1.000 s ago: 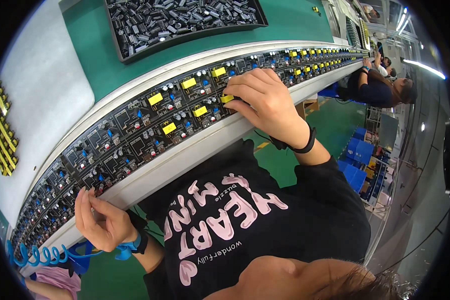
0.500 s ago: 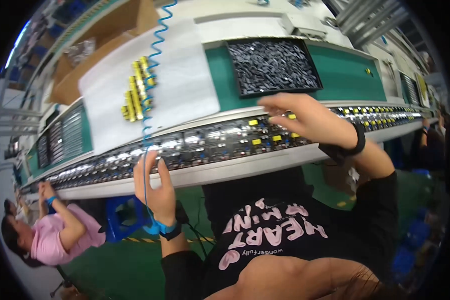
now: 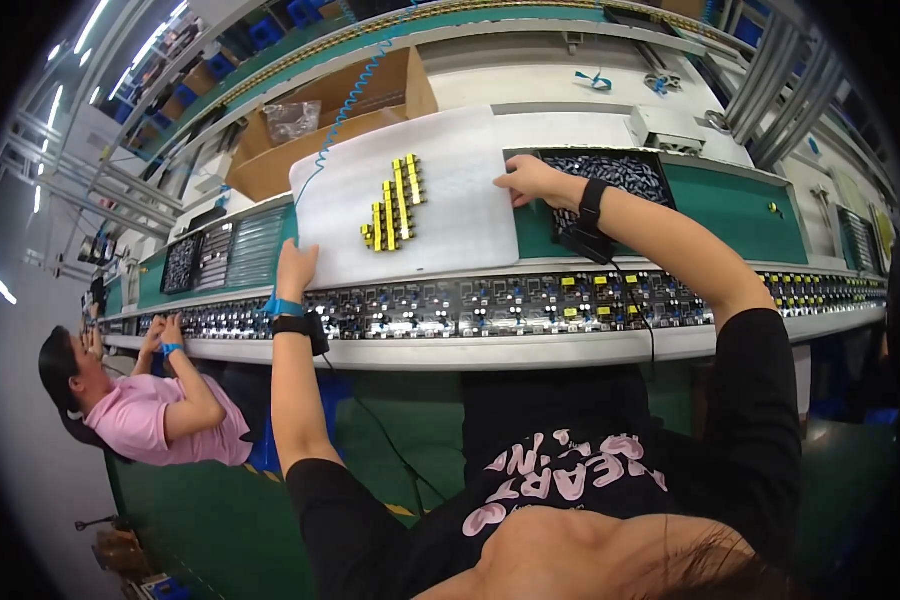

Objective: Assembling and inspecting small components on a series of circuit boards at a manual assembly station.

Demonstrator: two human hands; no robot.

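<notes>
A white foam sheet (image 3: pixel 460 225) lies slightly tilted on the bench behind the conveyor line. Several yellow-and-black components (image 3: pixel 394 205) stand in staggered rows on it. My left hand (image 3: pixel 296 270) grips the sheet's left edge near its lower corner, thumb on the near face and fingers partly hidden. On the opposite side, my right hand (image 3: pixel 540 182) pinches the right edge between thumb and fingers. Just under my right wrist is a black tray (image 3: pixel 665 180) of small dark parts, partly covered by that arm.
Circuit boards (image 3: pixel 420 310) fill the conveyor along the bench's near side, some with yellow parts. A cardboard box (image 3: pixel 422 85) sits behind the sheet. A coiled blue cord (image 3: pixel 342 115) hangs down to the sheet's left. Another person (image 3: pixel 160 405) in pink works at the left.
My right hand has left the conveyor and moved to the sheet's right edge. My left hand has moved up to its left edge. The view has shifted.
</notes>
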